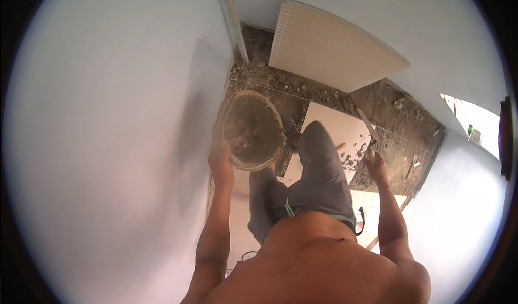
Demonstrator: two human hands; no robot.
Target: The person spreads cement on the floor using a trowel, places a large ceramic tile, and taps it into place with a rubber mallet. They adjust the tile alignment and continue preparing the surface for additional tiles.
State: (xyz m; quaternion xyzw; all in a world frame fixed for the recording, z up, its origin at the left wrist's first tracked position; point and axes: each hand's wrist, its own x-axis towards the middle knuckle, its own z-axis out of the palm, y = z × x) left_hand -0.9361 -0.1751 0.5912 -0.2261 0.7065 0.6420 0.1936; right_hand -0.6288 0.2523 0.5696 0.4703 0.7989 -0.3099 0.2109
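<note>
A round bucket (pixel 280 121) of wet grey mortar (pixel 256 134) is at my left, close to the wall. My left hand (pixel 220 157) is closed on the near left side of its rim. Low at my right side, my right hand (pixel 376 169) grips the handle of a trowel (pixel 367 125), whose thin blade points away from me and appears nearly edge-on. Beside the trowel, a pale floor tile (pixel 330 119) has dark crumbs of mortar scattered on its right part. My legs are bent over this tile and partly hide it.
A large tile (pixel 334 50) with a gridded back leans against the far wall. Rough dark floor (pixel 402 153) with loose debris lies ahead and to the right. A pole (pixel 232 20) stands in the far left corner. Walls close in on both sides; pale tiles (pixel 369 207) lie near my feet.
</note>
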